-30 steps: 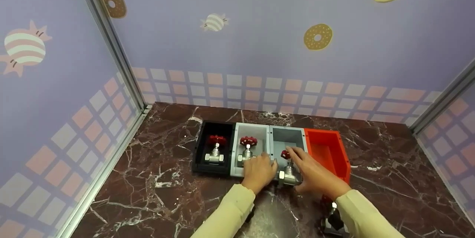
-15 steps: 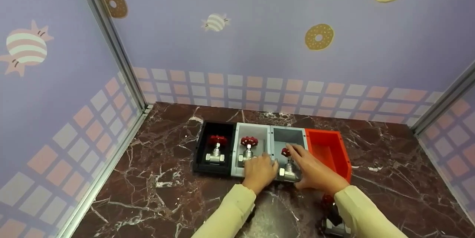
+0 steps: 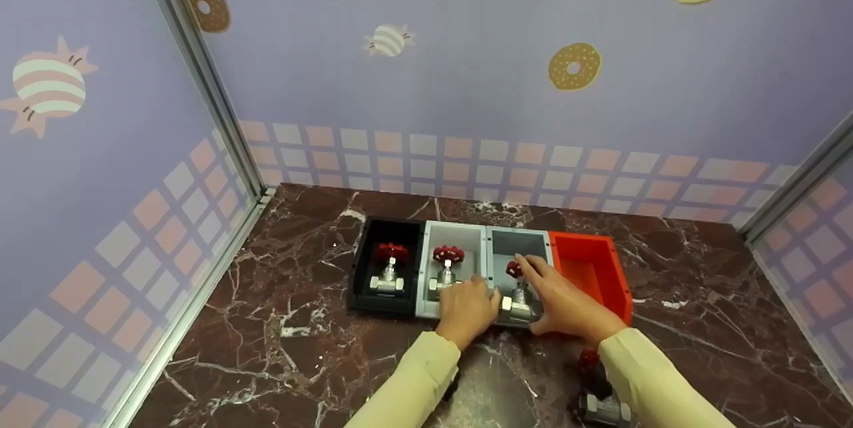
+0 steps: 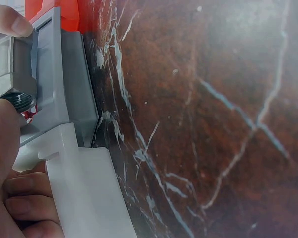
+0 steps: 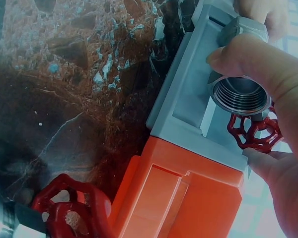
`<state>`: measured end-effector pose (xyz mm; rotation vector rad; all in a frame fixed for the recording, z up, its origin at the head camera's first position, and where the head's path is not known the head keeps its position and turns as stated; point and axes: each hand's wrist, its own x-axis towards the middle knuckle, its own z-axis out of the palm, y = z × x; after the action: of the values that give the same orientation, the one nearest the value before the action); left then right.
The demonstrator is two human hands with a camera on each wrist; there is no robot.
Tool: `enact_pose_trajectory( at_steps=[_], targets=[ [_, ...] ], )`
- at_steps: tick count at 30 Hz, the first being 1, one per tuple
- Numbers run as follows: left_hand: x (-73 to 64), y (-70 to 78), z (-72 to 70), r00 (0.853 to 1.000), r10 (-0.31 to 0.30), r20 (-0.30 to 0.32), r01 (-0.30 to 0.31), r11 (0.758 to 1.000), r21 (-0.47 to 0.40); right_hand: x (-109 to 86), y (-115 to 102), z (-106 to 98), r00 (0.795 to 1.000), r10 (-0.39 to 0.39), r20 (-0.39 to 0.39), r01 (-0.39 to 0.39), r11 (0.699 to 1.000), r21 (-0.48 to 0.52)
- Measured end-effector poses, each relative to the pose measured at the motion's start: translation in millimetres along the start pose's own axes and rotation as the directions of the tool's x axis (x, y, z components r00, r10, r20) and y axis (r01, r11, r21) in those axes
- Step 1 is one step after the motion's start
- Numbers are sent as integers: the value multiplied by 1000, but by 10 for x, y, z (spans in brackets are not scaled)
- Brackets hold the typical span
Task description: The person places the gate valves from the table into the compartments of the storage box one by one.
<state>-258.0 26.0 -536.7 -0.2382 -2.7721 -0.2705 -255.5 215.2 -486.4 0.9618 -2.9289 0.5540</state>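
Note:
A metal valve with a red handwheel [image 3: 517, 307] is tilted at the front of the grey bin [image 3: 518, 240], its lower end by the bin's front wall. My right hand [image 3: 563, 301] grips it, thumb on the metal body and fingers at the handwheel [image 5: 256, 133]. The threaded opening [image 5: 241, 95] shows in the right wrist view. At the white bin [image 3: 460, 231], my left hand [image 3: 466, 308] has its fingers curled inside the front wall [image 4: 89, 193], holding the bin; its thumb lies close to the valve. Another valve [image 3: 444, 275] stands in this bin, partly behind the left hand.
The black bin [image 3: 356, 275] at the left holds a similar valve [image 3: 387, 275]. An orange bin [image 3: 616, 275] adjoins the grey one on the right. Another valve [image 3: 603, 408] lies on the marble table [image 3: 300, 361] beside the right sleeve, partly hidden. Patterned walls [image 3: 466, 81] enclose the table.
My right hand and its valve have shifted slightly forward, further over the grey bin. More of the valve on the table shows beside the right sleeve. The left hand stays at the white bin.

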Motion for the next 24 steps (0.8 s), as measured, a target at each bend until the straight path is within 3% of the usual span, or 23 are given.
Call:
enact_pose_trajectory(
  at_steps=[24],
  targets=[
    [-6,-12,24,1000,2,-11,-2,1000,0,129,18,-47,997,58,43,-59,998,23]
  ],
)
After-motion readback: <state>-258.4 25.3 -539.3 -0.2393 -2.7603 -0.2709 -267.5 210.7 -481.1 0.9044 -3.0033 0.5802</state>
